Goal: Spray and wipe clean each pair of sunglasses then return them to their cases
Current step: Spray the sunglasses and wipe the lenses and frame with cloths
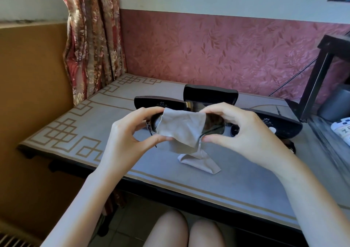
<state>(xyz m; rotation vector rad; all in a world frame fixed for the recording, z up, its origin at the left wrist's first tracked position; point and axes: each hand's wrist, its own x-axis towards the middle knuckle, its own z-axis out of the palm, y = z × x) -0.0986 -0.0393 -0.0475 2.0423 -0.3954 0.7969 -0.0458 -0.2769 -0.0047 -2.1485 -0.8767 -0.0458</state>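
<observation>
I hold a pair of dark sunglasses (216,122) in the air above the table, with a grey cleaning cloth (181,127) draped over their middle and left lens. My left hand (130,131) pinches the left end of the sunglasses and the cloth's edge between thumb and fingers. My right hand (236,127) pinches the right lens and the cloth. Three black glasses cases stand behind: one at the left (159,103), an open one in the middle (210,95), and one at the right (280,122). A second grey cloth (200,161) lies on the table under my hands.
The table has a grey mat (94,125) with a tan fret border. A curtain (91,38) hangs at the back left. A dark wooden stand (322,80) with a grey container and a white item sits at the right edge. My knees show below the table.
</observation>
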